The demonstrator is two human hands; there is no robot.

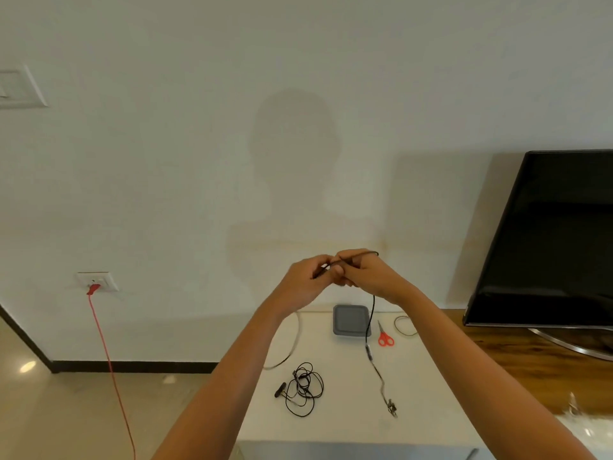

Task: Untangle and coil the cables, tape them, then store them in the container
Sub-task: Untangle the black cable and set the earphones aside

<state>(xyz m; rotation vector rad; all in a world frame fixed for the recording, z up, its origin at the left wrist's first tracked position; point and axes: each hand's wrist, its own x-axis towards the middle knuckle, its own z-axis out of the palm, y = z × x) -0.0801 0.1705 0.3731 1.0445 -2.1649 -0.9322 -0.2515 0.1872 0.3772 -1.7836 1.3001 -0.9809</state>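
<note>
We held the black cable (370,315) raised above the white bench (348,423), our left hand (306,282) and right hand (370,277) touching, each grip pinched on it. Its tail hung down to the bench beside the grey container (351,319) and red scissors (384,336); a tangled black cord (303,388) lay nearer.

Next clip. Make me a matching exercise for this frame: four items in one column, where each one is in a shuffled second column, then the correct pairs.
Items: 1 scissors; 2 container; 3 tangled black cable; 4 long black cable.
Places: A gripped by left hand and right hand, hanging down; B near half of the table; C far edge of the table, by the wall; D just right of the container.
Pairs: 1-D; 2-C; 3-B; 4-A.
</note>
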